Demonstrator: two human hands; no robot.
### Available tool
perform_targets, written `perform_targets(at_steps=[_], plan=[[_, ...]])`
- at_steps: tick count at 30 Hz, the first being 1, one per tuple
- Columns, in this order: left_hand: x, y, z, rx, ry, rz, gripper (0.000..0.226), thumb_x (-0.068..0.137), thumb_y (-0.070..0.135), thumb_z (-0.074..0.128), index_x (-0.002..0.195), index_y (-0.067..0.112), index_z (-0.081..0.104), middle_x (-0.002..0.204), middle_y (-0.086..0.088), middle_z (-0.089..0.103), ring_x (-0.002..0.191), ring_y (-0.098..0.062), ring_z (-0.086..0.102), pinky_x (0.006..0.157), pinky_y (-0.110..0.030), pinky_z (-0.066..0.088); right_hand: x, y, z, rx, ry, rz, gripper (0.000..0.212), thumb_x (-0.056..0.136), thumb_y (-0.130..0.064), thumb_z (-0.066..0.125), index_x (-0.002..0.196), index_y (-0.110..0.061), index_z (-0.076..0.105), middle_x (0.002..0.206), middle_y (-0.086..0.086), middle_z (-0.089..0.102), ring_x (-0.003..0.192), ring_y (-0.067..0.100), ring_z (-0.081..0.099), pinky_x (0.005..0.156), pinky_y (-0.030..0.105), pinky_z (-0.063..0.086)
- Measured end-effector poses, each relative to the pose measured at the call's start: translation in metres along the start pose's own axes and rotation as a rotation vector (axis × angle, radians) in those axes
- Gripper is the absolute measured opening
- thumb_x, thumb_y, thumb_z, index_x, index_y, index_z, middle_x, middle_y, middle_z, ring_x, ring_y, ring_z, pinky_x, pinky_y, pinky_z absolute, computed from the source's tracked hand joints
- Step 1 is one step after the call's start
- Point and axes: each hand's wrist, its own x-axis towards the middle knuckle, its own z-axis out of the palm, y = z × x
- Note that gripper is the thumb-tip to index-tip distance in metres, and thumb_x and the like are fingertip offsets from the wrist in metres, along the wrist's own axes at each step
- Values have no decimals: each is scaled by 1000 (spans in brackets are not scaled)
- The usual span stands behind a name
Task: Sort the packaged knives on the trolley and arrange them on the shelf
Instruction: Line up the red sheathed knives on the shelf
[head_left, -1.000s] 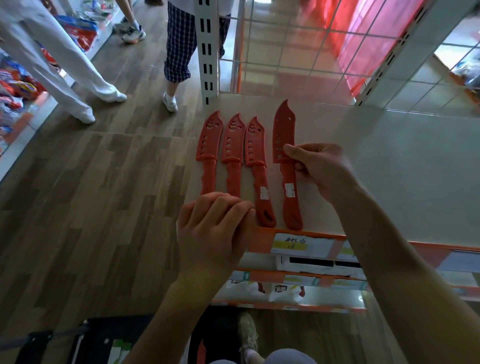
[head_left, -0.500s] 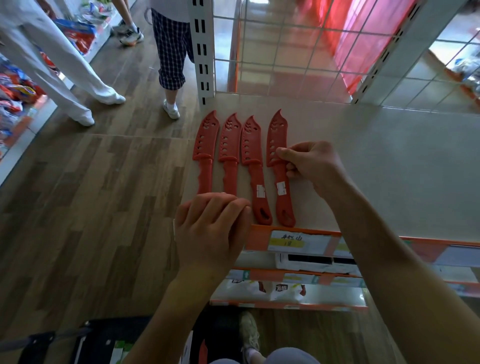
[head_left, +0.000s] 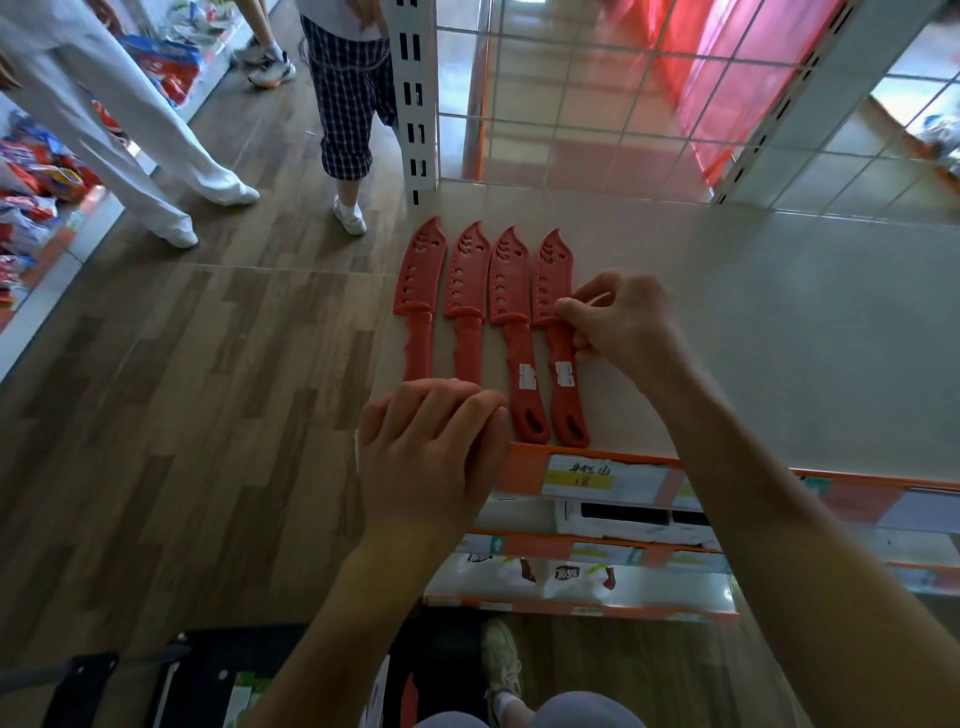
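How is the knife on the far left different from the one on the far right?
The rightmost knife shows a white sticker on its handle; the leftmost knife shows none. The right hand pinches the rightmost knife where sheath meets handle, while the left hand covers the leftmost knife's handle end. Both are red, sheathed and lie flat on the shelf, tips pointing away.

The pale shelf (head_left: 753, 338) spans the frame's centre and right. Four red sheathed knives (head_left: 421, 275) lie flat, side by side at its left end, handles toward its orange front edge (head_left: 524, 467). The rightmost knife (head_left: 563, 395) and its neighbour carry white labels.
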Motion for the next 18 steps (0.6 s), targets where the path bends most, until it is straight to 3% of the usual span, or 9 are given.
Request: perform_targets(at_steps=[9, 13, 18], plan=[[0, 1, -2, -1, -30, -14, 4, 89, 30, 52, 92, 27, 52, 84, 5, 68, 90, -13, 51, 74, -31, 37, 2, 4, 0, -52, 24, -29, 9, 87, -17, 63, 89, -9, 62, 61, -1, 59, 43, 2, 55, 43, 12, 48], [2, 1, -8, -53, -115, -45, 19, 92, 38, 44, 94, 25, 58, 91, 4, 66, 93, -13, 49, 77, -28, 34, -4, 1, -3, -179, 87, -73, 27, 89, -30, 60, 105, -9, 62, 89, 6, 66, 66, 13, 60, 60, 23, 54], [8, 0, -30, -162, -191, -135, 40, 94, 43, 37, 99, 15, 64, 106, -4, 62, 100, -14, 45, 75, -25, 41, -47, -8, 1, -372, 177, -324, 28, 89, -27, 58, 111, -12, 65, 109, 5, 65, 87, 11, 55, 64, 12, 34]])
